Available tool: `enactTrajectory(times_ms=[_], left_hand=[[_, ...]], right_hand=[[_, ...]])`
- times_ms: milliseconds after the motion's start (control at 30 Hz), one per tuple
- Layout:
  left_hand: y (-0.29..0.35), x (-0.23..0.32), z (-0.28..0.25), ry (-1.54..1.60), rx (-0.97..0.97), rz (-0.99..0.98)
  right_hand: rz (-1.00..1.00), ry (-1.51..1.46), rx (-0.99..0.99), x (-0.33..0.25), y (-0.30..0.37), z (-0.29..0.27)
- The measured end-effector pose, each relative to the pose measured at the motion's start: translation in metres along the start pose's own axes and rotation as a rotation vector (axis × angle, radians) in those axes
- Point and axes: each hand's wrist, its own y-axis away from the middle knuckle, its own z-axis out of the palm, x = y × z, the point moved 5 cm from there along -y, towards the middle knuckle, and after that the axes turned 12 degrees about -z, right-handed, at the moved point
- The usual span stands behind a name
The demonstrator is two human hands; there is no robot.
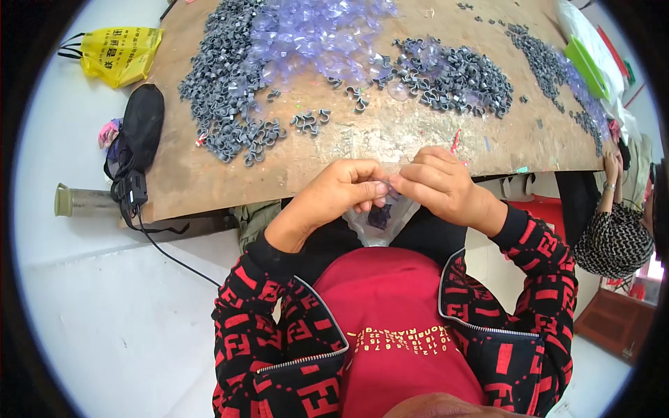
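Observation:
My left hand (341,189) and my right hand (442,182) meet at the table's near edge. Both are closed in a pinch, fingertips together on a small purplish clear plastic piece (390,193); its exact shape is mostly covered by my fingers. Just below them, in my lap, a translucent plastic bag (376,235) hangs open with some dark pieces (379,216) inside. On the table ahead lie a big heap of grey curved plastic clips (223,76) and a pile of clear purplish plastic pieces (313,35). Another mound of grey clips (460,80) sits to the right.
The brown tabletop (390,132) has a few stray clips (310,122) and a red-and-white strip (456,141). At the left are a yellow bag (122,56), a black pouch (144,118) with a cable and a cylindrical container (87,202). Another person (617,223) works at the far right.

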Motion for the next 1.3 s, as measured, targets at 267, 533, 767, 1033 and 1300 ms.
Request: enactTrajectory(times_ms=[267,533,767,1033,1300], left_hand=[[0.009,0.033,0.006,0.359,0.174,0.143],[-0.012,0.014,-0.013,0.055,0.556,0.302],[-0.016,0.012,-0.01,-0.614,0.702,0.568],[-0.019,0.009,-0.004,-0.683,0.732,0.658],[-0.023,0.007,-0.011,-0.622,0.75,0.612]], right_hand=[[0.334,0.093,0.383,0.024,0.013,0.011],[0.397,0.107,0.3,0.026,0.02,0.038],[0.675,-0.031,0.281,0.035,0.033,0.043],[0.694,-0.071,0.161,0.038,0.046,0.054],[0.683,-0.063,0.14,0.039,0.044,0.052]])
